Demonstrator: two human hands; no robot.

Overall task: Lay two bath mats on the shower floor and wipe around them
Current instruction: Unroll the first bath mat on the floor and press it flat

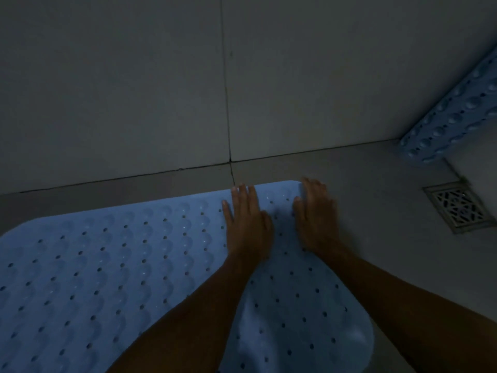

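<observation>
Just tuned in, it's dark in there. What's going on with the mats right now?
A person is pressing a blue bath mat flat onto the shower floor. Both the left hand and the right hand lie open on its far right corner, near the wall. A second blue mat leans up in the right corner, not yet laid. A floor drain sits uncovered to the right. No wiping cloth is in view.

The bath mat lies flat on the shower floor, just before the wall. Both hands, left hand and right hand, rest on the mat's far right corner. The floor drain sits right of the mat, well apart. The 2nd mat leans against the wall beyond the drain.
</observation>
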